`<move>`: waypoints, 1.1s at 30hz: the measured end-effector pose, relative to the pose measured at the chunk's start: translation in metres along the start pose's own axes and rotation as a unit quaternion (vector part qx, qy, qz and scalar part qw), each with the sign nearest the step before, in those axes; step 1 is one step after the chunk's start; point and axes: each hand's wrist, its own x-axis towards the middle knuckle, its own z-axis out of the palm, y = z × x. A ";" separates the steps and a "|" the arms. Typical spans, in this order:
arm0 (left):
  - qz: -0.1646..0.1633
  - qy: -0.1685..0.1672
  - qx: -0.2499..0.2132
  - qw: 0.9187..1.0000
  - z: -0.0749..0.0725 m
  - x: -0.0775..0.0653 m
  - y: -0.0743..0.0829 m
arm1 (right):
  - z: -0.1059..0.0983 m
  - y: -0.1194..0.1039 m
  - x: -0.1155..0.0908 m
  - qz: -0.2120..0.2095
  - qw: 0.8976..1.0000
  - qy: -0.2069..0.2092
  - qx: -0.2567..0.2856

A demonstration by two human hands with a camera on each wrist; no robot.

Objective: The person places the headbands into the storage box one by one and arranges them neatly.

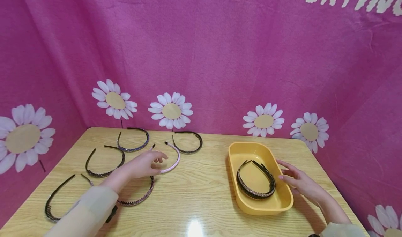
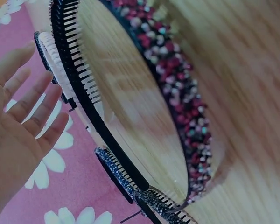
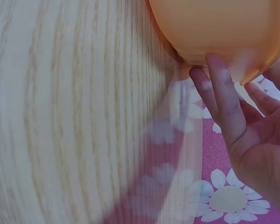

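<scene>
My left hand (image 1: 142, 165) hovers over the pale pink headband (image 1: 176, 162), fingers slightly bent and holding nothing. In the left wrist view the palm and fingers (image 2: 39, 105) are spread apart from the headbands. A headband with red and pink stones (image 2: 184, 93) lies large in that view; in the head view, a stone-covered headband (image 1: 141, 199) is partly hidden under the left forearm. My right hand (image 1: 301, 184) touches the side of a yellow tray (image 1: 233, 184), fingers extended against its outer wall. Inside the tray lie stacked black headbands with sparkling stones (image 1: 255, 194).
On the left of the wooden table (image 1: 201, 181) lie a blue-stone headband (image 1: 135, 149), a black toothed headband (image 1: 199, 144), a dark headband (image 1: 100, 175) and another (image 1: 48, 205) near the front left. A magenta cloth with daisies (image 1: 201, 55) hangs behind the table.
</scene>
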 end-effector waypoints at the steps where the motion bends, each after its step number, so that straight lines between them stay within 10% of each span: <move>1: -0.003 -0.005 -0.003 1.000 0.001 0.001 -0.001 | 0.000 0.000 0.000 -0.001 1.000 0.000 0.001; 33: 0.033 -0.050 -0.016 0.998 0.013 0.015 -0.004 | 0.000 0.002 -0.001 0.006 1.000 0.000 0.016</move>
